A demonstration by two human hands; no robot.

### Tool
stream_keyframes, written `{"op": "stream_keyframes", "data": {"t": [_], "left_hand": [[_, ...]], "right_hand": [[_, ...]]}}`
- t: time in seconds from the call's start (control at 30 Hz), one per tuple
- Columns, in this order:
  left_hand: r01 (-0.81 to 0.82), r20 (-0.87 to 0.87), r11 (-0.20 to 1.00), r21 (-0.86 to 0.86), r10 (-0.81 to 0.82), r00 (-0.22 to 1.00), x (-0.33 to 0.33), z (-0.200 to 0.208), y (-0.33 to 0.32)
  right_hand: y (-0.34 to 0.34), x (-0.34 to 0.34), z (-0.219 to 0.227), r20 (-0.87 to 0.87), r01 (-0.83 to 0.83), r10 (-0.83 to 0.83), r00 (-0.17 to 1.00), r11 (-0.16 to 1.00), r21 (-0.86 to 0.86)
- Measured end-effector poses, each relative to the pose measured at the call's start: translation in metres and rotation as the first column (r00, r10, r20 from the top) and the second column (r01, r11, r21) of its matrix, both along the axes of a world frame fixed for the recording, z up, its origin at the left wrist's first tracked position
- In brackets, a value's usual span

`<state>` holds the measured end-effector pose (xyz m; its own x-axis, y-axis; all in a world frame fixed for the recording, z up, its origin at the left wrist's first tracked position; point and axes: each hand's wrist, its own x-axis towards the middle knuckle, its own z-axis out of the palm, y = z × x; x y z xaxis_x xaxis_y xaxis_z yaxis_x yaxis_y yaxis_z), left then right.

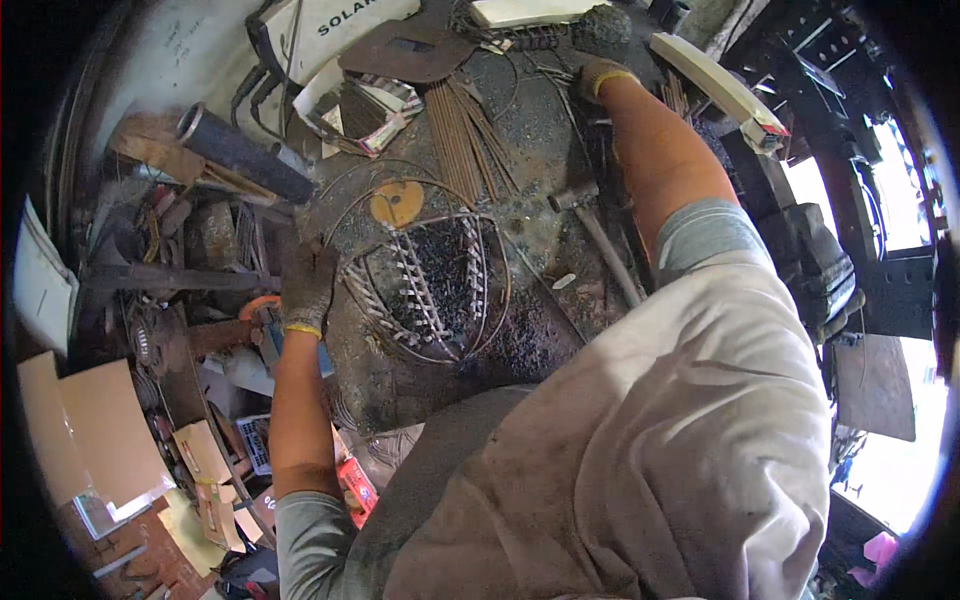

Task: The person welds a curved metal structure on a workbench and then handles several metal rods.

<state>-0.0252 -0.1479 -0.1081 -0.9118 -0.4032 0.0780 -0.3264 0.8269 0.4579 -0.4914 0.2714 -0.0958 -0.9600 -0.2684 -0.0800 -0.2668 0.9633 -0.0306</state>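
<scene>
A wire frame (421, 290), shaped like a shield with toothed, stitch-like strips inside, lies on the dark worktable (375, 395). Beside its left edge is my left hand (308, 280) in a dirty knit glove. Its fingers blend into the dark background, so their grip is unclear. Stretched to the far right of the table, my gloved right hand (603, 75) reaches among dark rods and scraps; its fingers are hidden. A hammer (605, 240) rests right of the frame, below my right forearm. Just beyond the frame sits a round tan disc (397, 203).
Thin brown rods (462, 140) lie beyond the disc, near an opened carton (365, 115) and a brown metal plate (400, 55). A dark pipe (245, 155) juts in at left. A long pale box (715, 88) stands at far right. Black grit covers the tabletop.
</scene>
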Motion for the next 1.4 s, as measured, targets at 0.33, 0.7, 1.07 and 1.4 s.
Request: {"op": "stream_keyframes", "data": {"t": [0.33,0.7,1.07,1.4], "left_hand": [[0.02,-0.034,1.0,-0.014,-0.021,0.999,-0.004,-0.008,-0.004],[0.02,0.02,0.994,-0.105,-0.018,1.0,-0.001,-0.005,-0.008],[0.042,-0.089,0.985,-0.166,-0.057,0.994,-0.006,-0.033,-0.02],[-0.032,-0.08,0.997,-0.067,0.027,0.996,-0.007,-0.003,0.01]], "right_hand": [[-0.013,-0.013,-0.004,0.02,-0.224,0.223,0.975,0.97,0.096],[-0.045,-0.001,0.141,-0.393,-0.604,0.534,0.749,0.793,-0.074],[-0.024,0.044,0.206,-0.08,-0.179,0.325,0.942,0.286,-0.942],[-0.052,0.084,0.074,-0.44,-0.632,0.537,0.72,0.769,-0.094]]}}
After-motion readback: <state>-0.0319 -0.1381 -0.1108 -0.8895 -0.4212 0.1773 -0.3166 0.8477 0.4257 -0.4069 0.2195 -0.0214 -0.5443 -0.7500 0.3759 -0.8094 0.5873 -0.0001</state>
